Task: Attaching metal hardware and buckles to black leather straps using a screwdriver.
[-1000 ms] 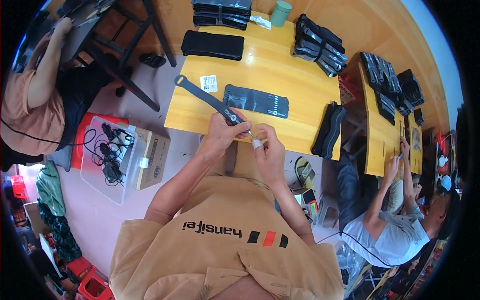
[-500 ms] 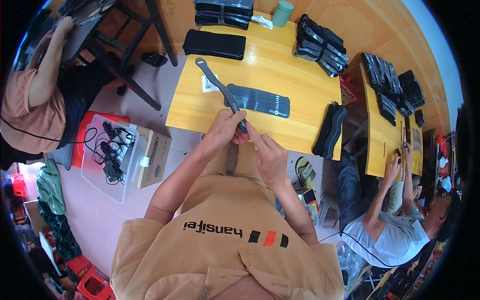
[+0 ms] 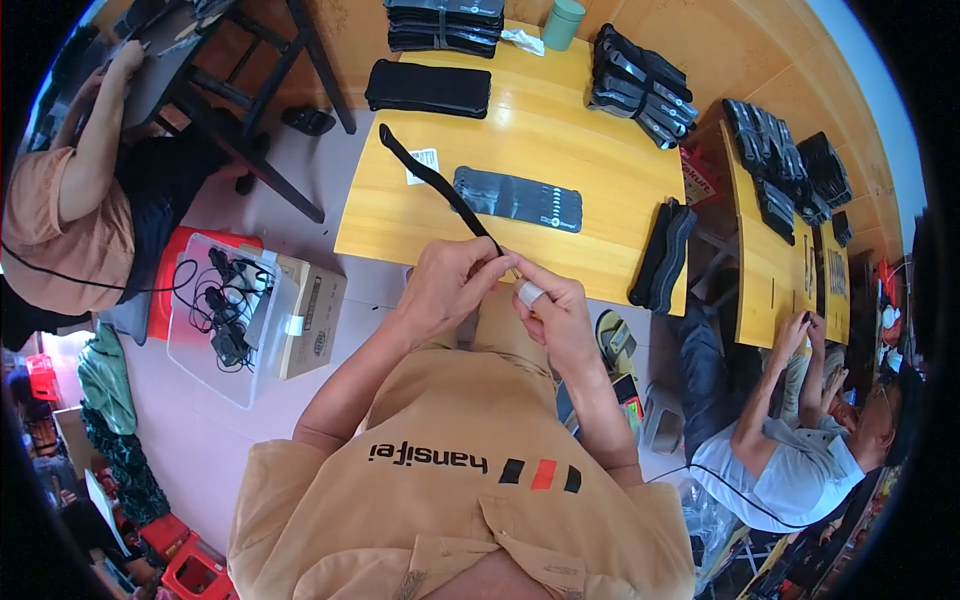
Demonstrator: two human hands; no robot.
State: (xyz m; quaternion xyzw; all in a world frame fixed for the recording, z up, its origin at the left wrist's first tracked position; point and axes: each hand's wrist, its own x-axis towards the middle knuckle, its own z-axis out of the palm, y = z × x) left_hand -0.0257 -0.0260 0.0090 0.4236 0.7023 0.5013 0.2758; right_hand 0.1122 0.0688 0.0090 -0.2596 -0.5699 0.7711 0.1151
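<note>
A long, narrow black strip (image 3: 437, 182), slightly curved like a strap, slants up and left from my hands over the table. My left hand (image 3: 445, 285) pinches its lower end between thumb and fingers. Close against it, my right hand (image 3: 562, 315) is closed at the same end, with a white wrap around one finger; the fingers hide what lies between them. Beyond my hands a flat dark panel (image 3: 517, 200) with a row of pale marks lies on the yellow table (image 3: 600, 265). A white label (image 3: 424, 163) lies partly behind the strip.
Black stacks (image 3: 428, 87), a tied bundle (image 3: 642, 85), a green canister (image 3: 563, 25) and folded black strips (image 3: 662, 257) stand around the table. On the floor at left is a clear bin (image 3: 215, 350) of cables. Co-workers sit left and right (image 3: 790, 465).
The strip has turned over or rolled, so its printed grey face with the end hole no longer shows. My right hand has shifted and its fingers have curled more.
</note>
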